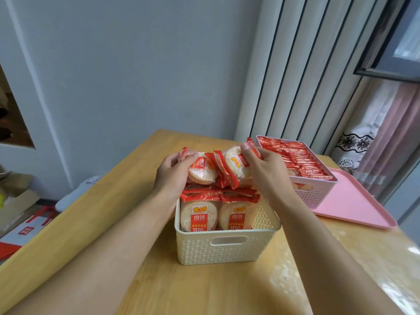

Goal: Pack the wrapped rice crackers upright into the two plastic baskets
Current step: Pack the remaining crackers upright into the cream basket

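Observation:
A cream plastic basket (227, 248) stands in the middle of the wooden table, with wrapped rice crackers (197, 215) packed upright in rows inside it. Above its far end, my left hand (172, 176) grips a wrapped cracker pack (202, 172). My right hand (263, 167) grips another cracker pack (234, 164) beside it, tilted. A white plastic basket (316, 192) at the right rear is filled with upright red-wrapped crackers (295, 159).
The white basket sits on a pink tray (354, 205) at the table's right edge. A wall and a ribbed panel rise behind the table (159, 280). Boxes and red bags (25, 228) lie on the floor at the left.

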